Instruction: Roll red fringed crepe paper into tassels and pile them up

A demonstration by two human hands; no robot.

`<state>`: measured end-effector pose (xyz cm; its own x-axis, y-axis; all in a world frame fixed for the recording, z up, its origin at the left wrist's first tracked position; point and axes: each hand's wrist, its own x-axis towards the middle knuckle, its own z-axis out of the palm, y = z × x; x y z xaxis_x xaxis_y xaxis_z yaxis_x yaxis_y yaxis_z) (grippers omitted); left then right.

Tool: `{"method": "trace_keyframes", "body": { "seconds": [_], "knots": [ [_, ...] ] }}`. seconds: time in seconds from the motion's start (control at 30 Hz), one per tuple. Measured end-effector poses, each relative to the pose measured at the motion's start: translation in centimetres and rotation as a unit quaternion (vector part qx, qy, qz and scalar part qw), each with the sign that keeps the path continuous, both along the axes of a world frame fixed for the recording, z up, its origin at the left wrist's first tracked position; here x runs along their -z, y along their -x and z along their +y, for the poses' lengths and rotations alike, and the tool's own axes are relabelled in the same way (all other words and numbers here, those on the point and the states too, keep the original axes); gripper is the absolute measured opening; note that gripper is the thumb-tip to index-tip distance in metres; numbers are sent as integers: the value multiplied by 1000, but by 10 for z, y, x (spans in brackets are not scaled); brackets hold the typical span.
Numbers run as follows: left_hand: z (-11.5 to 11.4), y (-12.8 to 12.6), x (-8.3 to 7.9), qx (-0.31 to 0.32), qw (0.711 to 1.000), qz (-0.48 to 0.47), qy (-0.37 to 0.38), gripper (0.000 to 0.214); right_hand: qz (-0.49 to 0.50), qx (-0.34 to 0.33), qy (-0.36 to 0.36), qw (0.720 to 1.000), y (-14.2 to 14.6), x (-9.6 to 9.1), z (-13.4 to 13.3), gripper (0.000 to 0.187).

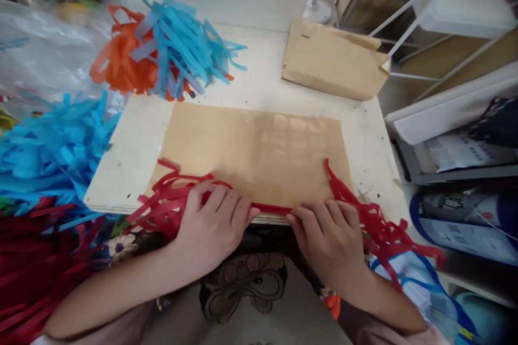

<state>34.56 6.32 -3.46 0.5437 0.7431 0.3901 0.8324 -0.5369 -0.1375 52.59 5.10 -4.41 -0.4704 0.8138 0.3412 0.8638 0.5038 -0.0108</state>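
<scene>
A red tissue paper tassel (275, 208) lies along the front edge of the table, its middle drawn into a narrow band and its cut strips fanning out at both ends. My left hand (216, 213) is closed over the band's left part, with strips spreading past the knuckles. On the right part, my right hand (329, 229) is closed too, and more strips trail from it off the table's corner. Under the tassel lies a brown paper sheet (210, 140) with round glossy marks on its right half. The fingertips are partly hidden.
Orange (125, 59) and blue tassels (182, 38) sit at the table's back left. A folded brown paper bag (334, 62) lies at the back right. Piles of blue strips (52, 145) and dark red strips (44, 269) are at the left. Shelving with a blue-rimmed container (465, 221) stands right.
</scene>
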Motion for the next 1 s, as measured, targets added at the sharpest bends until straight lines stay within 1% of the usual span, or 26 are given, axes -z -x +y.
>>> {"method": "trace_keyframes", "body": {
  "seconds": [0.23, 0.4, 0.5, 0.57, 0.7, 0.83, 1.0],
  "knots": [
    [3, 2, -3, 11, 999, 28, 41, 18, 42, 23, 10, 999, -4, 2, -3, 15],
    [5, 2, -6, 14, 999, 30, 43, 21, 84, 44, 5, 995, -9, 1, -4, 14],
    [6, 2, -7, 1, 999, 23, 45, 24, 99, 47, 25, 994, -12, -1, -4, 12],
    [6, 3, -7, -2, 999, 19, 45, 24, 95, 49, 35, 994, -13, -2, -4, 10],
    [9, 4, -7, 0, 999, 15, 52, 26, 91, 53, 33, 994, -14, -2, -2, 9],
    [13, 4, -9, -5, 997, 34, 66, 31, 84, 55, 46, 994, -13, -3, 0, 13],
    [19, 2, -13, -2, 995, 69, 77, 35, 52, 62, 68, 994, -12, -9, 2, 20]
  ]
}}
